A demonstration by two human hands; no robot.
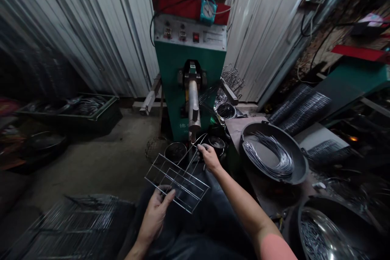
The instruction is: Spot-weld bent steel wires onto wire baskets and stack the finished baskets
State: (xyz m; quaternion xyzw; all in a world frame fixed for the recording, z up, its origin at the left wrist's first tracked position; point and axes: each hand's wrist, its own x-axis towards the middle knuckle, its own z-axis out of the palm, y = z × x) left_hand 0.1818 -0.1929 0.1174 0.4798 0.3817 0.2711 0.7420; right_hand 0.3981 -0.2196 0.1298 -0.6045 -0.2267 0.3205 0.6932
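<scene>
My left hand is closed on the near left edge of a wire rack, its thumb lying over the wires. The rack is a grid of thin metal rods, tilted above my lap. At its far end my right hand pinches thin bent wire close under the tip of the welding machine's electrode. The wire seems to meet the rack's upright rods there; whether it touches the electrode I cannot tell. The green spot welder stands straight in front of me.
On the right, a black pan holds a coil of curved wires. Nearer stands another bowl with small metal pieces. Stacked wire racks lie at lower left. A green bin sits farther back. Wire baskets are below the welder.
</scene>
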